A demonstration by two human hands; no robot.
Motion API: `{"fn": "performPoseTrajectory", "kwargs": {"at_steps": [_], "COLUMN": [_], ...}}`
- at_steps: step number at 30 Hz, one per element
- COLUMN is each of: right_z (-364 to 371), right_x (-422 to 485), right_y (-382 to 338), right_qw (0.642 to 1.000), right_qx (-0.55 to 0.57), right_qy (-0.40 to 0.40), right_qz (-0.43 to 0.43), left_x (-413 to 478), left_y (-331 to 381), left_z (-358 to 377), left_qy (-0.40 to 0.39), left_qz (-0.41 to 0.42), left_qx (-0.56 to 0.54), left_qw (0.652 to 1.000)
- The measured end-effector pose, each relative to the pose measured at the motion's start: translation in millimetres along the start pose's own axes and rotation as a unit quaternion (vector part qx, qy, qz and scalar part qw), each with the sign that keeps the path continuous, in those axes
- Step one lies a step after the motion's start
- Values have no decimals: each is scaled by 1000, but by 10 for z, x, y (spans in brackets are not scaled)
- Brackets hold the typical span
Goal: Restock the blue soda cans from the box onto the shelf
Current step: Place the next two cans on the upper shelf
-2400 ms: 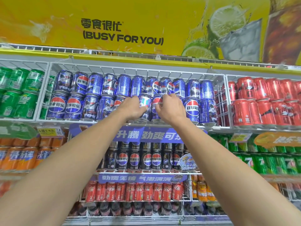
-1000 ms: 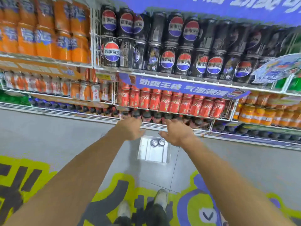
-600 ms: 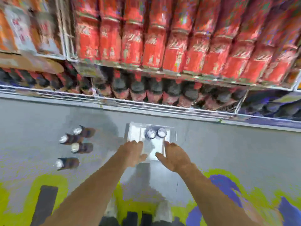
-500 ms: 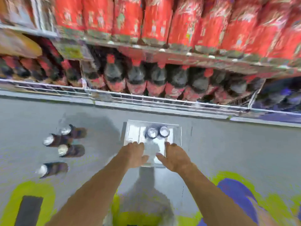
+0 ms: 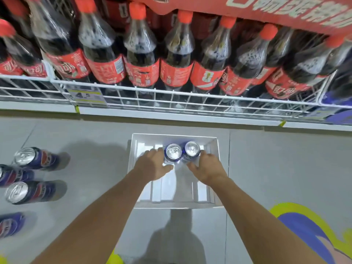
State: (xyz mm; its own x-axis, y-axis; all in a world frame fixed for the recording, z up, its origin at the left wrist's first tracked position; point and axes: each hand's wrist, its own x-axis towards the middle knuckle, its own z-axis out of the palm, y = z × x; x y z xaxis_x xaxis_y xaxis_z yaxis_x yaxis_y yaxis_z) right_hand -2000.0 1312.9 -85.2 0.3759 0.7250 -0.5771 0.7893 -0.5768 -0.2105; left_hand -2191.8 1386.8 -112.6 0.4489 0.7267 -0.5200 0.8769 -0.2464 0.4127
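Observation:
A white box (image 5: 213,203) sits on the grey floor below the bottom shelf. Two blue soda cans stand upright side by side at its far end, the left can (image 5: 173,151) and the right can (image 5: 192,149). My left hand (image 5: 152,164) is inside the box with its fingers spread against the left can's side. On the other side, my right hand (image 5: 206,167) reaches in the same way, fingers apart next to the right can. Neither hand has closed around a can.
Several blue cans (image 5: 34,159) stand on the floor at the left. A white wire shelf rail (image 5: 171,96) with large cola bottles (image 5: 141,52) runs across just beyond the box. A painted floor graphic (image 5: 308,231) lies at the lower right.
I have gone from the upper shelf of blue cans down to the floor. Both hands have dropped into the box and reached the two cans.

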Motion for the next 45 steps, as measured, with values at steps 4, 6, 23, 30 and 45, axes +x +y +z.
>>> {"fn": "performPoseTrajectory", "kwargs": {"at_steps": [4, 6, 23, 30, 45], "right_z": [4, 19, -451, -1879, -5918], "right_x": [190, 267, -400, -1674, -4641], "right_y": [-12, -17, -5, -344, -1132], "right_qw": [999, 999, 949, 941, 903], "right_qx": [32, 29, 248, 269, 259], "right_qy": [18, 32, 133, 121, 210], "right_qz": [-12, -29, -139, -163, -269], "left_x": [210, 274, -244, -1360, -4259], "left_y": [80, 131, 385, 1070, 3239], "left_z": [81, 168, -515, -2093, -5665], "left_qy": [20, 44, 148, 90, 120], "left_qz": [0, -12, 1, 27, 86], "left_qx": [-54, -84, -247, -318, -392], "left_qw": [998, 995, 958, 943, 908]}}
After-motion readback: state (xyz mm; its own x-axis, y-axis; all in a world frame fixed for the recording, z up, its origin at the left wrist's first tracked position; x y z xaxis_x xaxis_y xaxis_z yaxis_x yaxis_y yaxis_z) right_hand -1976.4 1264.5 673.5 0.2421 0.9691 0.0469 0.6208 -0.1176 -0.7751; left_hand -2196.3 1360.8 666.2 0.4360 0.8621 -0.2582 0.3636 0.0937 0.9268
